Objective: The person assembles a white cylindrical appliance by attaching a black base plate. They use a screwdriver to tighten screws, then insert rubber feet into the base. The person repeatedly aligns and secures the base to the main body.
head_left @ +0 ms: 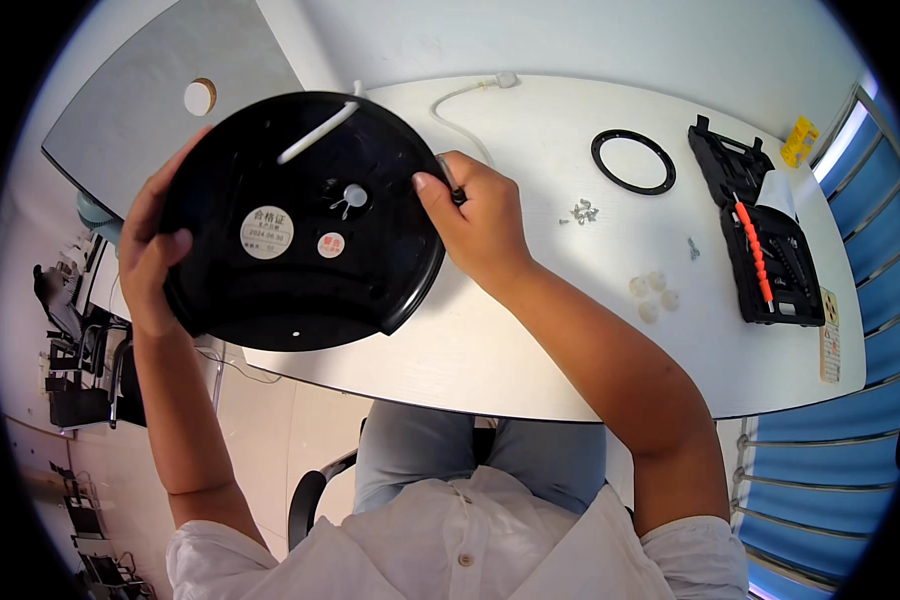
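I hold a round black plastic base [310, 290] up above the left part of the table, its flat side toward me. Two round stickers, one silver and one white and red, are on it. Near its centre sits a small silvery disc [354, 196], and a white tube [318, 132] sticks out by the far edge. My left hand [152, 262] is closed round the left rim, thumb on the face. At the right rim my right hand [485, 222] grips, with its thumb on the edge; a short dark cord end [457, 193] shows beside it.
A grey cord with a plug [506, 80] lies at the back. On the white table are a black ring [597, 152], several screws [582, 212], several pale round pads [648, 312], an open black tool case [782, 300] with an orange-red shaft, and a remote [829, 345].
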`<state>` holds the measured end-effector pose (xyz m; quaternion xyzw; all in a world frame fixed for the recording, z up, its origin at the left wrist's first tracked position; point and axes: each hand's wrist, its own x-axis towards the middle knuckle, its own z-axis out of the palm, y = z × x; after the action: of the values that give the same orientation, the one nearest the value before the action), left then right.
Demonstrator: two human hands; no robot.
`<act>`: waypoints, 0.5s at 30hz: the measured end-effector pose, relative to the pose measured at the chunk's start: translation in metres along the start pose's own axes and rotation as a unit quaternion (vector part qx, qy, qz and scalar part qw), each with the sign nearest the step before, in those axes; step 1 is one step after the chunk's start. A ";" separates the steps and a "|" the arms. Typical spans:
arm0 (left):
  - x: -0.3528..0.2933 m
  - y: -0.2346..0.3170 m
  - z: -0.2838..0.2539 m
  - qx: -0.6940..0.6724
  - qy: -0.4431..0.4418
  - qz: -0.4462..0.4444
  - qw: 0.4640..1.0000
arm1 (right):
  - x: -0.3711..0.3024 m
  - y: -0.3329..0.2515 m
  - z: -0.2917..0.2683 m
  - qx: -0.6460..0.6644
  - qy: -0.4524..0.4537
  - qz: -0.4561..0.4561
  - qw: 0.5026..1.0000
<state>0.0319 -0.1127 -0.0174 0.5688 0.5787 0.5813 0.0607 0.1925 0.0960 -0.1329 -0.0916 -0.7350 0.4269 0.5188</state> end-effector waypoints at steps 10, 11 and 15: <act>0.045 0.025 0.034 -0.002 -0.054 -0.098 0.994 | -0.001 0.018 -0.003 0.027 0.040 0.084 0.995; 0.051 0.023 0.036 0.009 -0.058 -0.105 0.993 | -0.001 0.026 -0.004 0.024 0.048 0.094 0.994; 0.074 0.020 0.051 0.063 -0.111 -0.122 0.984 | -0.005 0.033 -0.006 0.070 0.064 0.176 0.980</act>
<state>0.0559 -0.0343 0.0249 0.5576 0.6687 0.4655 0.1588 0.1894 0.1170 -0.1596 -0.2100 -0.6407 0.5551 0.4870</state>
